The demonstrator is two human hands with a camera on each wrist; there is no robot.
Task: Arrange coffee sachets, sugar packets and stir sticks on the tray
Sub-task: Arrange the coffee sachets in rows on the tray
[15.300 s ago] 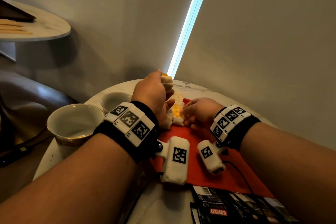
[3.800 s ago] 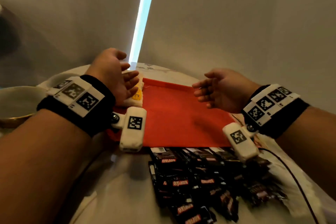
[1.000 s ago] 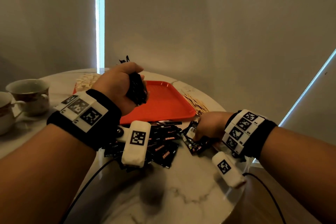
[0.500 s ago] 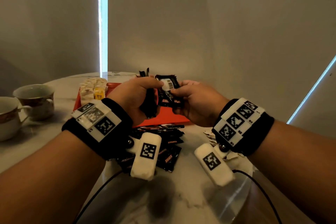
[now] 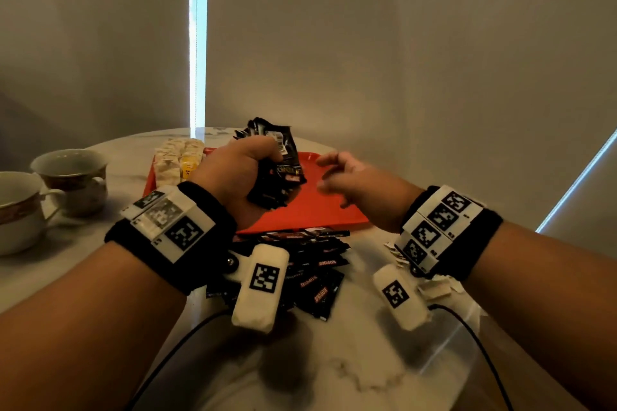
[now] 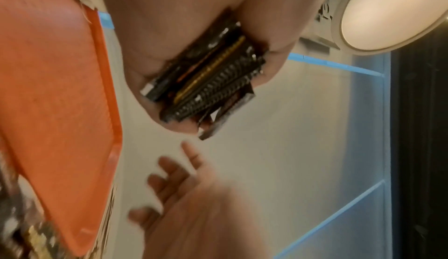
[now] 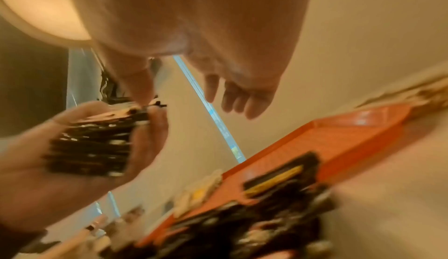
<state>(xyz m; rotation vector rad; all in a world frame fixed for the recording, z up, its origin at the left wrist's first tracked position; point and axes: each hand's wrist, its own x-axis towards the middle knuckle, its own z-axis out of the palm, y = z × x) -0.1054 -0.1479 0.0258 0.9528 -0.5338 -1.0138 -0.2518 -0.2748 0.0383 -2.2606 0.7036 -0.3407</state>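
My left hand [image 5: 238, 173] grips an upright bundle of black coffee sachets [image 5: 278, 165] above the red tray [image 5: 320, 210]; the same bundle [image 6: 208, 77] fills the left wrist view. My right hand [image 5: 347, 182] hovers over the tray's right part with relaxed fingers [image 7: 232, 98], holding nothing. More black sachets [image 5: 314, 274] lie in a loose pile on the table in front of the tray. Pale sugar packets [image 5: 177, 160] stand stacked at the tray's far left corner. Stir sticks are not clearly visible.
Two white cups [image 5: 71, 177] [image 5: 15, 210] stand on the marble table [image 5: 334, 377] to the left. Torn pale wrappers [image 5: 434, 289] lie by my right wrist. Cables run off the near table edge. Grey walls close behind.
My right hand has let go of the sachet it passed to the bundle and drawn back to the right. My left hand still holds the bundle, now one sachet thicker.
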